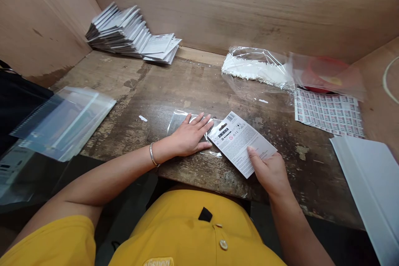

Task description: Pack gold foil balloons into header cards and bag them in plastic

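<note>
My left hand (190, 135) lies flat with its fingers spread on a clear plastic bag (176, 121), pressing it to the table. My right hand (268, 170) grips the lower edge of a white printed card (240, 143) between thumb and fingers. The card lies tilted on the table, and its upper-left corner meets the bag next to my left fingertips. Small symbols and a barcode show on its face. I cannot tell whether the card's edge is inside the bag.
A worn wooden table (199, 87) stands between plywood walls. Behind it lies a stack of white cards (127, 33). A bagged white fringed pad (257, 68), a bagged red item (324, 75) and a printed label sheet (328, 112) lie right. Clear bags (65, 122) lie left.
</note>
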A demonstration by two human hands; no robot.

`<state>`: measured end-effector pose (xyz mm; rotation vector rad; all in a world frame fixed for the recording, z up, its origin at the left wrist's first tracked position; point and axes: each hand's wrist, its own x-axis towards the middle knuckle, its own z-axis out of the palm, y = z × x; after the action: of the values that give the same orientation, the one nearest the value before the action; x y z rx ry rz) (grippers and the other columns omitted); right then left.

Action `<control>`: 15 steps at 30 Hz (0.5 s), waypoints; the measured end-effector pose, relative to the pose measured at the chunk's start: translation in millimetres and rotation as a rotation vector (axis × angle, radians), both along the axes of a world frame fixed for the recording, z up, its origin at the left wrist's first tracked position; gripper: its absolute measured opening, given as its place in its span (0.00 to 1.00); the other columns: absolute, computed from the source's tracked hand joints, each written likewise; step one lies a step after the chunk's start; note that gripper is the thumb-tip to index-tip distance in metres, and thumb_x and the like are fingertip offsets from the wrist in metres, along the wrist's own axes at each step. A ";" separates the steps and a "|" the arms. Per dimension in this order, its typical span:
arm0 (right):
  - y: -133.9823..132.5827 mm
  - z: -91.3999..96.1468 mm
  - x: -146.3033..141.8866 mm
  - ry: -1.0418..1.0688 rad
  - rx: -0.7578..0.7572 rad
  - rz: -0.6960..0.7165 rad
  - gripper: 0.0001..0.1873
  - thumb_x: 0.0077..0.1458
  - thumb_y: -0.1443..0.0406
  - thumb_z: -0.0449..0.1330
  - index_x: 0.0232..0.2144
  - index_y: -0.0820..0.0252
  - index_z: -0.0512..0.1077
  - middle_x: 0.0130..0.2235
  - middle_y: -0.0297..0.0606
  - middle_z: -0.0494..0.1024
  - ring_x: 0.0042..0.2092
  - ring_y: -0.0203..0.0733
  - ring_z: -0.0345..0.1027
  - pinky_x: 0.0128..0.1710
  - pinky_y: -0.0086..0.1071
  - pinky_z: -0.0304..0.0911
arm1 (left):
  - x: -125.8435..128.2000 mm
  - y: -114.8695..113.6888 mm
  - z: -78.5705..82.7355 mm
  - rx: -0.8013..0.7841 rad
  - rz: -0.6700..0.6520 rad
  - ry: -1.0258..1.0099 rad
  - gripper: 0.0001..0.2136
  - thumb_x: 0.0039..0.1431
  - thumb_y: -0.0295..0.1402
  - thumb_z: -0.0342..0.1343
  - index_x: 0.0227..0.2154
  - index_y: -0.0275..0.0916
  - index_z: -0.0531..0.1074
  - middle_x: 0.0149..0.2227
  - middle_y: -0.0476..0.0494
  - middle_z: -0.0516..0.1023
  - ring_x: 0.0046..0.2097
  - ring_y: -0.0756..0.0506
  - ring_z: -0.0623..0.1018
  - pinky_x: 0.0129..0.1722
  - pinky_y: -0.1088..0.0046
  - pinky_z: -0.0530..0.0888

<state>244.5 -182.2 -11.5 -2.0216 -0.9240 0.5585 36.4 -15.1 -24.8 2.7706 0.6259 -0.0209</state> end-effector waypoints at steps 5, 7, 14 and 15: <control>-4.3 -2.9 9.6 0.233 -0.081 0.080 0.26 0.40 0.49 0.67 0.35 0.64 0.78 0.39 0.50 0.82 0.39 0.58 0.77 0.39 0.46 0.74 | -4.9 0.4 4.4 -0.023 -0.049 0.011 0.33 0.64 0.53 0.44 0.66 0.40 0.51 0.70 0.33 0.44 0.69 0.29 0.44 0.63 0.41 0.44; -4.4 -0.5 12.1 0.320 -0.114 0.171 0.28 0.41 0.48 0.68 0.39 0.64 0.78 0.41 0.49 0.82 0.42 0.59 0.77 0.42 0.48 0.73 | -6.2 1.2 4.7 -0.020 -0.079 0.001 0.33 0.65 0.52 0.43 0.67 0.40 0.50 0.70 0.35 0.44 0.70 0.31 0.44 0.63 0.42 0.43; -0.9 3.8 20.1 0.518 -0.156 0.288 0.31 0.39 0.49 0.71 0.43 0.60 0.77 0.47 0.47 0.80 0.50 0.60 0.73 0.53 0.52 0.65 | -9.7 5.5 -1.7 -0.014 -0.126 -0.033 0.35 0.64 0.55 0.41 0.67 0.41 0.48 0.70 0.38 0.43 0.70 0.31 0.43 0.63 0.41 0.41; -0.1 3.6 21.6 0.532 -0.165 0.300 0.31 0.39 0.49 0.71 0.44 0.60 0.77 0.47 0.47 0.80 0.50 0.60 0.73 0.54 0.52 0.65 | -10.6 5.5 -2.2 -0.010 -0.130 -0.039 0.34 0.64 0.55 0.41 0.67 0.41 0.48 0.70 0.38 0.43 0.70 0.31 0.43 0.63 0.41 0.41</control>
<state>266.1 -182.3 -7.9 -1.7407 -0.8686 1.3011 25.8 -9.7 -27.0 2.7904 0.4342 0.0022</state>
